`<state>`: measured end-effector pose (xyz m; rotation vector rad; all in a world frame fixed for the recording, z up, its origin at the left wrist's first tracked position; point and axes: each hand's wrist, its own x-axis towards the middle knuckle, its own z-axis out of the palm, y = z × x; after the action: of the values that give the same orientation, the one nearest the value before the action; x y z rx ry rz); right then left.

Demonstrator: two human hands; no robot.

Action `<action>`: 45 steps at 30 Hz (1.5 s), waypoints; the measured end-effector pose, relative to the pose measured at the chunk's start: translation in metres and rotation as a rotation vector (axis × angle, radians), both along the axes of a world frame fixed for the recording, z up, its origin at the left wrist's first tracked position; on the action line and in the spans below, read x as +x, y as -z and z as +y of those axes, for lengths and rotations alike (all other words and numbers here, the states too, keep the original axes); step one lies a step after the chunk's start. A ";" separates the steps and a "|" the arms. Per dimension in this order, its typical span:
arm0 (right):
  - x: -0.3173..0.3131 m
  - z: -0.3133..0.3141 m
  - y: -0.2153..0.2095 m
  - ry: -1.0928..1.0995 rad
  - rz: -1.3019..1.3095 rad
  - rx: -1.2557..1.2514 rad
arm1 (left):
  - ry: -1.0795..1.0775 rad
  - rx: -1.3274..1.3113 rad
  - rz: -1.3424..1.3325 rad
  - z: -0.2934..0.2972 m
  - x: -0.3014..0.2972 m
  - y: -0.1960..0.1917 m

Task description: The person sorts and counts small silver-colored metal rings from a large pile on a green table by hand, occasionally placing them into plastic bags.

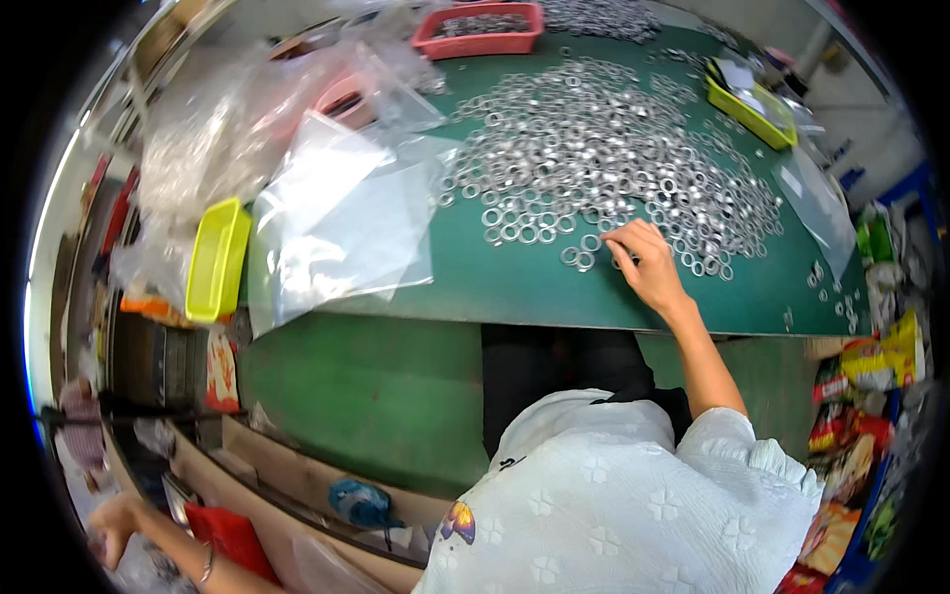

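Many silver metal rings (594,148) lie in a wide, loose heap across the green table (495,287). My right hand (645,259) is at the near edge of this heap, thumb and forefinger brought together on a metal ring (591,243). A few more loose rings lie just left of the fingertips. Far out at the lower left, my left hand (117,523) is away from the table, a bracelet on its wrist. Its fingers are bent downward beside crumpled clear plastic, and whatever they grip is hidden.
Clear plastic bags (336,218) lie flat on the table's left, beside a yellow-green basket (218,259). A pink tray (480,48) of parts stands at the back, another yellow-green basket (752,114) at the far right. Colourful packages (851,416) line the right side. Wooden shelving (297,485) is at lower left.
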<state>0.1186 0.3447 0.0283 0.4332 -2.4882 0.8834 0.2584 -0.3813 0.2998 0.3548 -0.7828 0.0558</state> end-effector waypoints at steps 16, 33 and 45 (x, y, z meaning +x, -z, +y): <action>0.041 0.067 0.052 0.770 -0.222 0.061 | 1.391 -0.705 -2.188 0.564 -0.172 0.291; -0.005 0.073 0.034 0.059 -0.251 -0.259 | 1.391 -0.214 -1.929 0.578 -0.179 0.318; 0.003 0.117 0.033 0.338 -0.317 0.172 | 1.320 -0.835 -2.173 0.643 -0.145 0.312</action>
<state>0.1212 0.4618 -0.0050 -0.0865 -2.8228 0.6443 0.1135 0.2619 -0.0123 -1.4046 -2.8091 -0.5711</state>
